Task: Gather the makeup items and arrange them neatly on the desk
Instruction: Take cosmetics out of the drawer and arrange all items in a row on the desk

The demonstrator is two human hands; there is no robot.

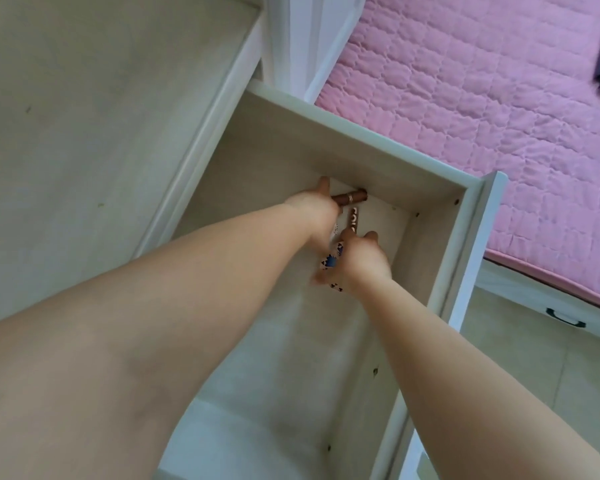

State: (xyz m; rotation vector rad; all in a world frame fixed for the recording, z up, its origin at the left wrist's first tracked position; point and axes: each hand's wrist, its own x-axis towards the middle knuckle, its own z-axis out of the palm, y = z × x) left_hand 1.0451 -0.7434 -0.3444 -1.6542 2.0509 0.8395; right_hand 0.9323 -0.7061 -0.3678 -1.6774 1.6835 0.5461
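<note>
Makeup sits at the far end of your open drawer: the brown tube lies crosswise, touching your left hand (grip hidden), while your right hand curls on 1 patterned item, lengthwise tube between.

Setting: a home bedroom. Evidence: bed with pink quilted cover just beside a pale wood desk; the desk's drawer pulled open toward the bed; sheer white curtain hanging between them; tiled floor (light, large tiles) below.
</note>
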